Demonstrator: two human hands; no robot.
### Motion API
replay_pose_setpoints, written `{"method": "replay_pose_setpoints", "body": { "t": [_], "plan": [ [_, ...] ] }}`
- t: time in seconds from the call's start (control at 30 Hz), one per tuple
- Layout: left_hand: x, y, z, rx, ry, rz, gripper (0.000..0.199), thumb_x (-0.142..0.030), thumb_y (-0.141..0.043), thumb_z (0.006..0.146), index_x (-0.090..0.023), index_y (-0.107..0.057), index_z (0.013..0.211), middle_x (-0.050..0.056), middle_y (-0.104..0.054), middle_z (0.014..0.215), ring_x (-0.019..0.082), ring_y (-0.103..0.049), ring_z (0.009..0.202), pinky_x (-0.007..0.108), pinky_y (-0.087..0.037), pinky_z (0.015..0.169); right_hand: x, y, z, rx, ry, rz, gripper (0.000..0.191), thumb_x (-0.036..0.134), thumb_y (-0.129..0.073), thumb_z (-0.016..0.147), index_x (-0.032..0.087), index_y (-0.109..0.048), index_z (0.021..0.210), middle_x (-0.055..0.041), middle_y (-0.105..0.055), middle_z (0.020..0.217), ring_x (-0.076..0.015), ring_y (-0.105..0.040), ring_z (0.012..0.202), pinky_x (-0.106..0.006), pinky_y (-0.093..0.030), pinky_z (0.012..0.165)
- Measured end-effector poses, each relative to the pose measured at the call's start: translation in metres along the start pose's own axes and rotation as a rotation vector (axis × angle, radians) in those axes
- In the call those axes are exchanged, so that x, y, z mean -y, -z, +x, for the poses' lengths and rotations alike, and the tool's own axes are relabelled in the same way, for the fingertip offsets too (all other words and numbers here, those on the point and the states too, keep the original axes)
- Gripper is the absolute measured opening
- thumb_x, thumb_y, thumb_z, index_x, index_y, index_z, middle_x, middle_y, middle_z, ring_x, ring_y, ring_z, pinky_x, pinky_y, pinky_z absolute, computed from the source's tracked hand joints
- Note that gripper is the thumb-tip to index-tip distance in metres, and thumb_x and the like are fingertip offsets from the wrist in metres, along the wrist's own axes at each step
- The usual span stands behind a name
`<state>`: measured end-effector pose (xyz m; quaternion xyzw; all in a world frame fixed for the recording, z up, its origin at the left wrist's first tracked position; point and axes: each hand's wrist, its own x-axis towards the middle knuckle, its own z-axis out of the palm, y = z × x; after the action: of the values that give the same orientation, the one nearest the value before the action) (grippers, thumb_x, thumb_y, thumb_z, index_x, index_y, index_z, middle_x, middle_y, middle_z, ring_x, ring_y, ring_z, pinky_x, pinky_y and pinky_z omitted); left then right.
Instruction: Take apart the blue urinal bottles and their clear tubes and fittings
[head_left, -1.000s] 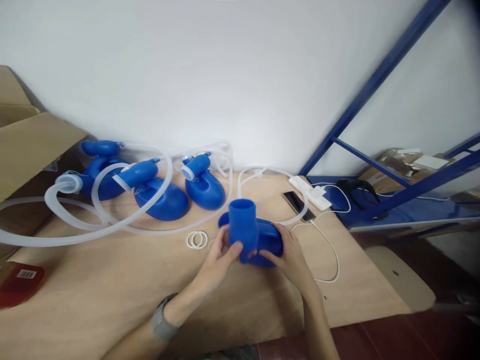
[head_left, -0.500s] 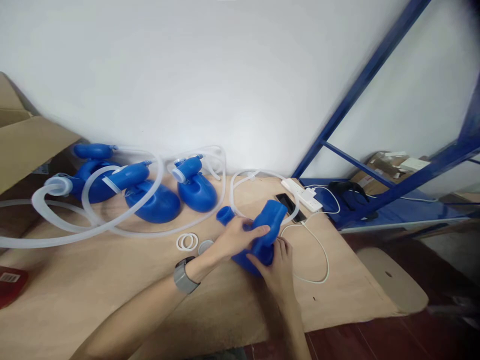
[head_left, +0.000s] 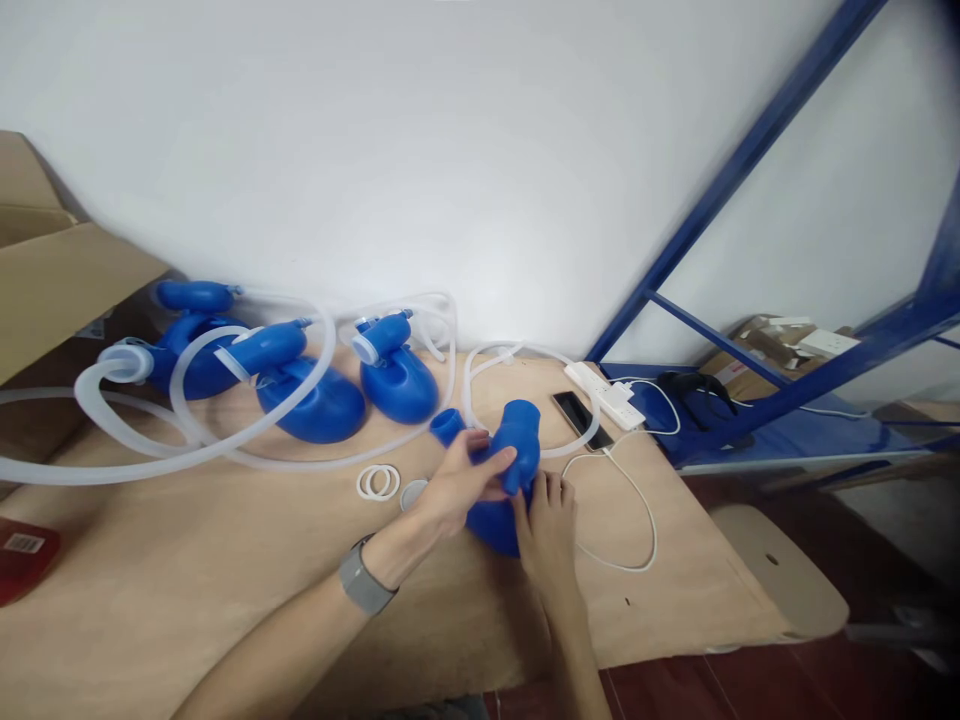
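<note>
Fingers and thumb of the left hand [head_left: 456,488] are pinched about the blue wide-mouthed spout [head_left: 520,430], apparently to steady it above the blue bottle [head_left: 493,530], which is braced from the side by the right hand [head_left: 550,525], thumb parted from curled fingers; whether the bottle is rested on the wooden table [head_left: 675,590] cannot be told.

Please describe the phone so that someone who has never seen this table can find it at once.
On the wooden table, look to the back right, where a white power strip lies near the blue frame. The phone lies beside the strip, nearer the right hand. Unlike the pale strip, it is a flat, dark rectangle.
</note>
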<state>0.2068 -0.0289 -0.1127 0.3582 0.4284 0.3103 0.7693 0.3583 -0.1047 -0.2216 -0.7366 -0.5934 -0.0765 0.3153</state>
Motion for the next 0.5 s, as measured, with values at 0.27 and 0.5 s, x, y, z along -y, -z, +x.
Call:
{"method": "replay_pose_setpoints", "body": {
  "t": [0.27, 0.5],
  "plan": [
    [0.003, 0.045, -0.030, 0.190, -0.070, 0.051, 0.062, -0.058, -0.091, 0.069, -0.020, -0.066, 0.111, 0.010, -0.067, 0.126, 0.015, -0.076, 0.077, 0.023, -0.062, 0.068, -0.037, 0.015, 0.033, -0.078, -0.129, 0.223, 0.044, 0.056, -0.036, 0.104, 0.020, -0.060, 0.108, -0.0177, -0.063, 0.104, -0.0376, -0.053, 0.100, -0.058, -0.043, 0.094],
    [0.017, 0.174, -0.069, -0.282, -0.269, 0.514, 0.064, -0.075, -0.072, 0.074, -0.022, -0.072, 0.109, 0.007, -0.076, 0.108, 0.019, -0.072, 0.091, 0.027, -0.058, 0.080, -0.079, 0.004, 0.149, -0.302, -0.278, 0.160, 0.072, 0.073, -0.035, 0.096, 0.013, -0.061, 0.124, -0.0234, -0.061, 0.125, -0.0406, -0.047, 0.125, -0.058, -0.032, 0.112]
  ]
}}
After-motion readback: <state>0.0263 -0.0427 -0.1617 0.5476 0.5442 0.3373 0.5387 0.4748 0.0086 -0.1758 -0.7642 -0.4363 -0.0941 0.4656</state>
